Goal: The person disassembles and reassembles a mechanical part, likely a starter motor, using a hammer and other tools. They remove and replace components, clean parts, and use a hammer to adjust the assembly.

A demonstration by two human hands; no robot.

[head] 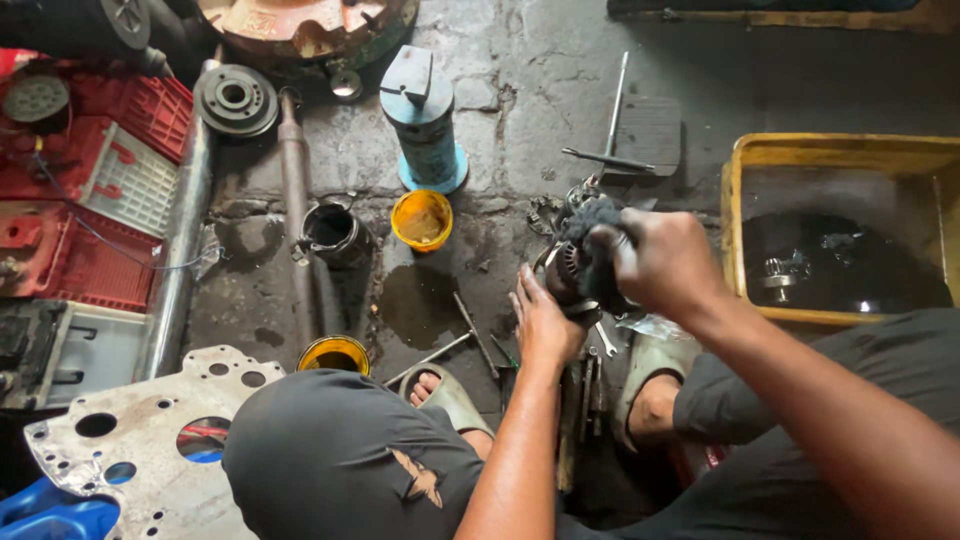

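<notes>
A dark, greasy round metal part (568, 272) with slotted edges sits on the oily floor between my feet. My left hand (545, 322) cups its near side and steadies it. My right hand (660, 258) is closed on a dark rag (597, 232) pressed against the top of the part. Loose wrenches and rods (470, 335) lie on the floor just left of my left hand.
A yellow tub (838, 152) of black oily liquid with metal parts stands at the right. Two small yellow cups (421, 220) (334, 354), a blue cylinder (425, 125), long pipes (182, 225), a pulley (235, 99), a holed metal plate (150, 440) and red crates (90, 200) fill the left.
</notes>
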